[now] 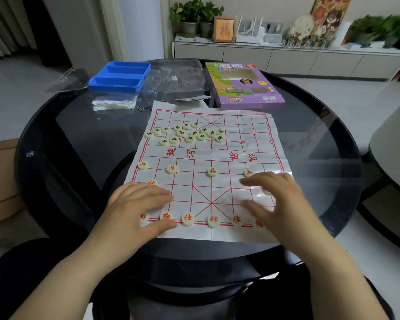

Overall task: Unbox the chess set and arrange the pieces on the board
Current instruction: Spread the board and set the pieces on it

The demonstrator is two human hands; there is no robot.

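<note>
Fingers (157,195) of the left hand (136,204) lie straight and close together over the red pieces (213,221) of the near rows. The right hand (275,199) is flat too, fingers a little apart — neither holds a piece. I judge the red side is being tidied: nudge each disc with one fingertip onto its line crossing, without dragging the thin board (211,148). Its long axis runs straight away from the fingertips, the river across it — black pieces (187,132) lie heaped beyond.
</note>
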